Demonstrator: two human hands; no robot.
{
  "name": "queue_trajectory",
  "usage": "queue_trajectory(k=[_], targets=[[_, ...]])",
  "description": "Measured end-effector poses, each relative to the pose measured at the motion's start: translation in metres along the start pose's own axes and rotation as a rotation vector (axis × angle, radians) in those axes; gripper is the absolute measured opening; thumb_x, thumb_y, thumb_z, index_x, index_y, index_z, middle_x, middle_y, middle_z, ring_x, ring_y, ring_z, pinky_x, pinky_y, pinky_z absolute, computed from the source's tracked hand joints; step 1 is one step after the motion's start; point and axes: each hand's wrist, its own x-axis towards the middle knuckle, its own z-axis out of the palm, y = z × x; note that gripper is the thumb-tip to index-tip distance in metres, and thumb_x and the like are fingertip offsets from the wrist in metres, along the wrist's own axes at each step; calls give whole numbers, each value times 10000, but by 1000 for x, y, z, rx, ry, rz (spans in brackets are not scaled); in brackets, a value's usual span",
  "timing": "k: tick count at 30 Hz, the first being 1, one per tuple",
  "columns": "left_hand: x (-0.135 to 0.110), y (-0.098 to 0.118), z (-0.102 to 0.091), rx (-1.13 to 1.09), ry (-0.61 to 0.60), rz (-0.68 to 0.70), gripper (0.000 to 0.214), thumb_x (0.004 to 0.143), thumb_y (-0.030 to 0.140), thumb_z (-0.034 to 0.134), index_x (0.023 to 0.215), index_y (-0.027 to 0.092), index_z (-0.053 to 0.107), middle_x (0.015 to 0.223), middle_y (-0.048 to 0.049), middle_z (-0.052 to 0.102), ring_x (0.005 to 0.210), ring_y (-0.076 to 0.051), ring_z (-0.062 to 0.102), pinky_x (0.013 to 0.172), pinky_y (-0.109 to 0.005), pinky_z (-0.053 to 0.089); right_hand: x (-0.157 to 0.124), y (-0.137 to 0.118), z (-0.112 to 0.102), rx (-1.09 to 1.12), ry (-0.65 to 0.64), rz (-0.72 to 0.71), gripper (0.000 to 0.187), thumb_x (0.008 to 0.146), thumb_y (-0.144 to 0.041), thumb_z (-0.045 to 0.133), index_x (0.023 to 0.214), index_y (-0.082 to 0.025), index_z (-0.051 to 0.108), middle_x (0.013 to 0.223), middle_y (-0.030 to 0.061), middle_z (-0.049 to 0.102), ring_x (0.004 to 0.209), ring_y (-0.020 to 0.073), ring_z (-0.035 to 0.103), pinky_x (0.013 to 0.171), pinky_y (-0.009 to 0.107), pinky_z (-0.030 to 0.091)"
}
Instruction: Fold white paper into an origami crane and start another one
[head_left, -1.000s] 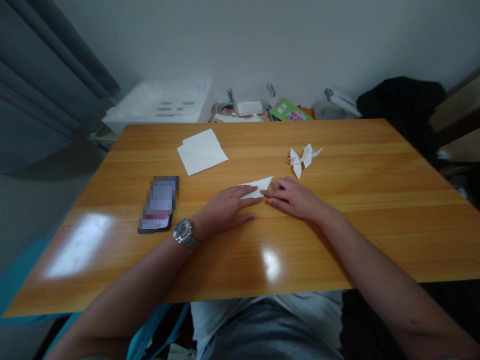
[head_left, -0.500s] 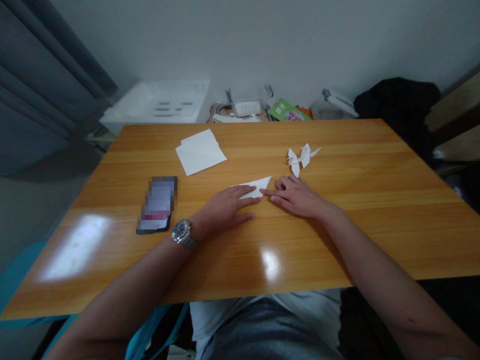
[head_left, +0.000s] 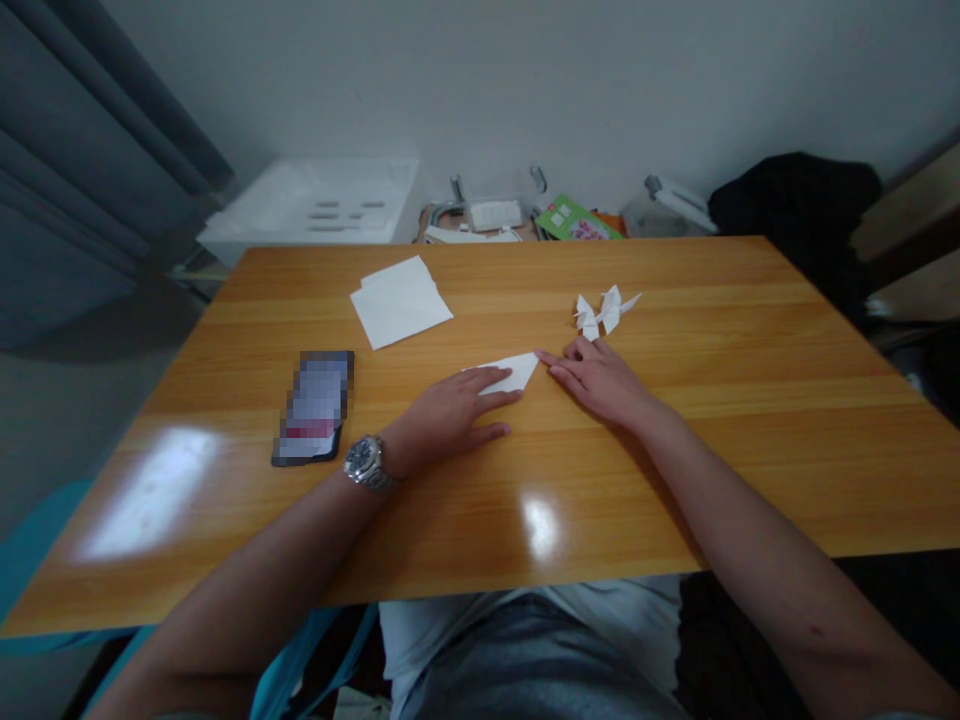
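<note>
A white paper folded into a triangle lies flat on the wooden table. My left hand, with a metal watch at its wrist, rests palm down with fingers stretched over the paper's left part. My right hand lies flat beside the paper's right tip, its fingers extended and the fingertip at the tip. Two small white folded paper cranes sit just beyond my right hand.
A stack of white square sheets lies at the back left of the table. A phone lies to the left of my left hand. Behind the table are a white box, clutter and a dark bag.
My right hand has slid up and to the right along the paper's edge, from its lower right side to its tip. The left hand keeps its place on the paper.
</note>
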Motion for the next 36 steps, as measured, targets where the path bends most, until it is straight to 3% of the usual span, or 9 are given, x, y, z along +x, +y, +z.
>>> queue_trajectory(k=[10, 13, 17, 22, 31, 36], targets=[[-2, 2, -1, -12, 3, -11, 548, 1019, 571, 512, 1487, 288, 552, 1635, -81, 415, 1491, -268, 417, 1249, -439, 336, 1, -1, -4, -44, 30, 45, 572, 1091, -446, 281, 1454, -156, 615, 1010, 138, 630, 950, 288, 599, 877, 423, 511], [-2, 2, 0, -13, 0, -14, 546, 1013, 567, 528, 1480, 286, 560, 1632, -86, 418, 1488, -277, 422, 1249, -450, 333, -1, -2, -8, -29, 60, 10, 553, 1094, -447, 286, 1453, -191, 618, 986, 128, 637, 929, 278, 611, 862, 426, 525], [-2, 0, 2, -6, 12, -6, 559, 1012, 575, 523, 1489, 284, 550, 1625, -95, 425, 1487, -279, 422, 1245, -451, 338, -2, -10, -11, 56, 84, -133, 494, 1087, -446, 354, 1430, -224, 632, 1257, 139, 662, 1163, 291, 610, 1020, 483, 505], [-2, 1, 2, -7, 18, 11, 554, 1027, 554, 503, 1508, 280, 525, 1630, -94, 417, 1493, -264, 413, 1247, -434, 338, -3, -22, -9, 133, -38, -272, 465, 1086, -426, 392, 1467, -243, 586, 1580, 107, 503, 1466, 275, 451, 1202, 522, 380], [-2, -5, -6, -37, -29, 54, 547, 1002, 564, 553, 1473, 286, 573, 1656, -73, 379, 1515, -260, 388, 1263, -433, 315, -10, -15, -4, 150, -240, -323, 575, 1043, -512, 500, 1578, -318, 420, 1710, 67, 226, 1569, 295, 270, 1281, 560, 226], [-2, -6, -7, -60, -34, 67, 540, 994, 564, 570, 1450, 277, 601, 1658, -77, 374, 1521, -263, 378, 1266, -428, 311, -10, -15, -4, 163, -294, -316, 592, 1009, -556, 550, 1564, -394, 420, 1730, 16, 95, 1585, 326, 197, 1284, 589, 180]])
